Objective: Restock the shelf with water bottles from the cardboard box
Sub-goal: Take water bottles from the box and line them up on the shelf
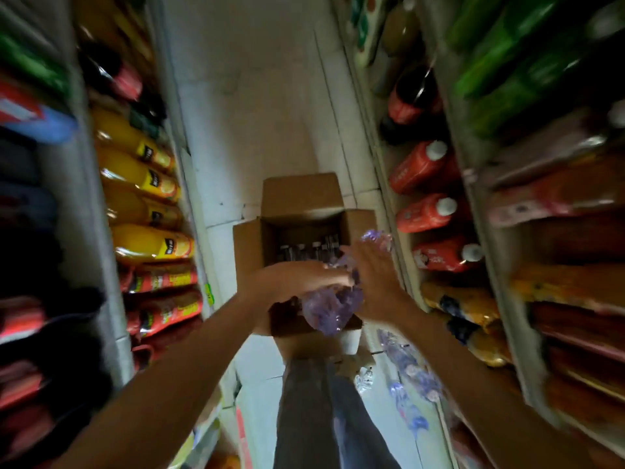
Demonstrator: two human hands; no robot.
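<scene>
Purple plastic wrap [333, 309] held over an open cardboard box [301, 194].
Orange bottles [142, 184] lie on the left shelf [91, 198]. The box sits on the floor in the middle, with water bottles [304, 250] inside. The left hand [297, 277] curls its fingers round the wrap just above the box. The right hand [372, 269] touches the wrap too, but blur hides whether its fingers grip. Red bottles [429, 211] are on the right.
</scene>
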